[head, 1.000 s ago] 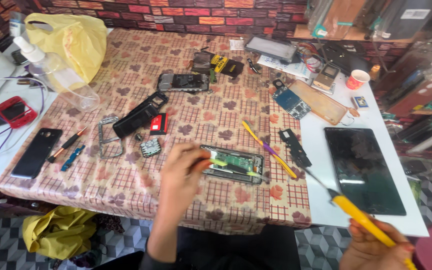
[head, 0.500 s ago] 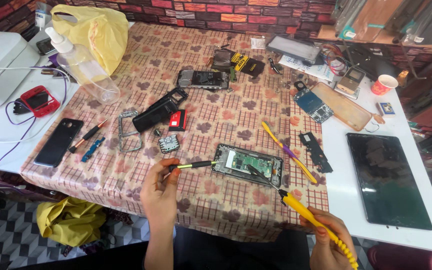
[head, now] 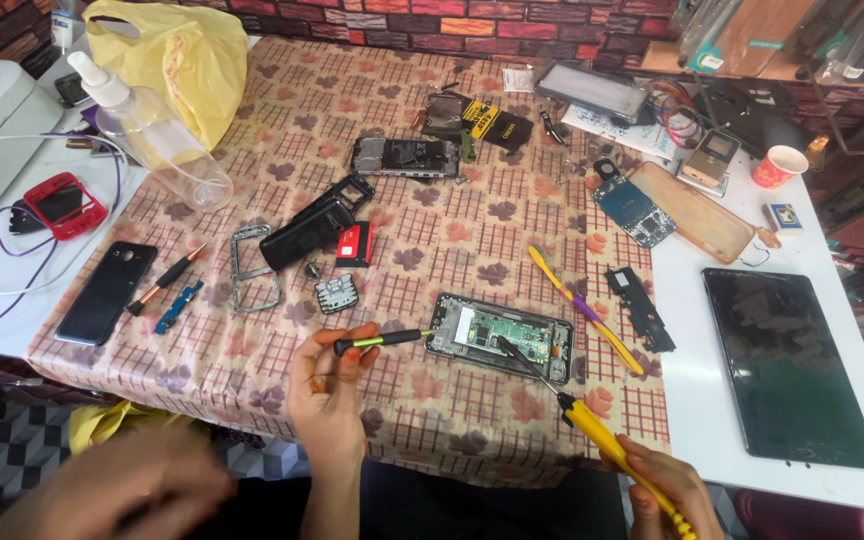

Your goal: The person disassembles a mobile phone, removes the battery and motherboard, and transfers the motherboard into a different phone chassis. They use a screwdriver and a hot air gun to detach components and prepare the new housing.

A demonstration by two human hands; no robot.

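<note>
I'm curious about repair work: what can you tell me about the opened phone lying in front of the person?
The opened phone is a dark rectangular frame lying flat on the patterned tablecloth, its green circuit board and metal shields exposed. The green-handled tool in the left hand meets its left edge; the yellow screwdriver in the right hand points its tip into the board.

Two screwdrivers are in the hands: a green one (head: 380,340) in the left, a yellow one (head: 592,425) in the right, both tips at one opened phone (head: 500,337). Beyond it lie one tablet (head: 790,365), one paper cup (head: 779,165) and one spray bottle (head: 152,135).
</note>
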